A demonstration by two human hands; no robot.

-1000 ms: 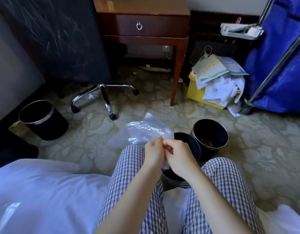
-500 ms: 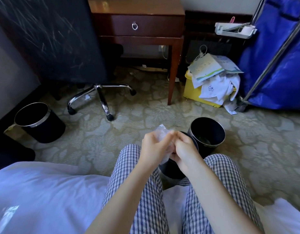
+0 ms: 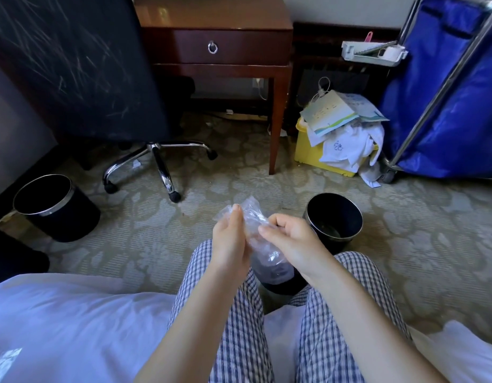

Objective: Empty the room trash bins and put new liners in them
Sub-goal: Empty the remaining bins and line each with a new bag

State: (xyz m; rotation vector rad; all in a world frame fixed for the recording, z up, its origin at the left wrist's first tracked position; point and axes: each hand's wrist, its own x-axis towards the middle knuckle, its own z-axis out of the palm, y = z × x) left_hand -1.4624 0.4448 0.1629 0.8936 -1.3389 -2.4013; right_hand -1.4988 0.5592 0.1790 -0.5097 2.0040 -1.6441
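We are teasing open the clear liner (image 3: 250, 210) — left hand (image 3: 229, 239) and right hand (image 3: 290, 237) both pinching it just above the black trash bin (image 3: 290, 286); next, probably, spreading its mouth over that bin's rim.

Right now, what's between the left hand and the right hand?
A crumpled clear liner, gripped by both the left hand and the right hand. A black bin shows below it. Seen in the head view.
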